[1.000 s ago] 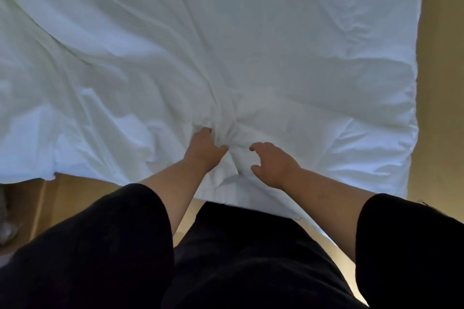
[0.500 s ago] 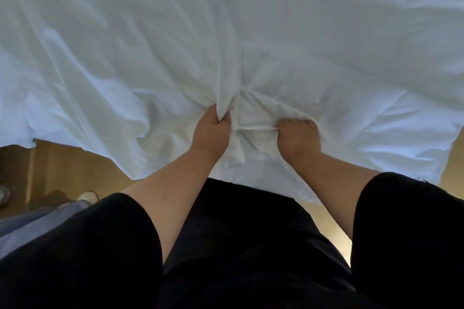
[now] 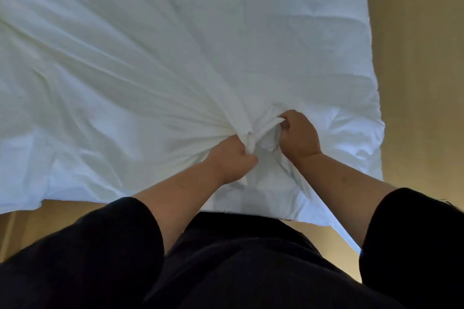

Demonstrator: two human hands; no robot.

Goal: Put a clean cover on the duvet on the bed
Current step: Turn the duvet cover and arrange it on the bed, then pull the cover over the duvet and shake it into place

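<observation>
From your head camera, the white cover (image 3: pixel 155 63) lies spread on the bed, stretching away from you. Your left hand (image 3: pixel 232 158) grips a bunch of it. Your right hand (image 3: pixel 297 137) pinches a fold just beside. Both are equally close. Half a second ago your right hand sat lower, knuckles up.

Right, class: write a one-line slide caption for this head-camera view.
Both hands, left hand and right hand, grip bunched white cover at the bed's near edge.
</observation>
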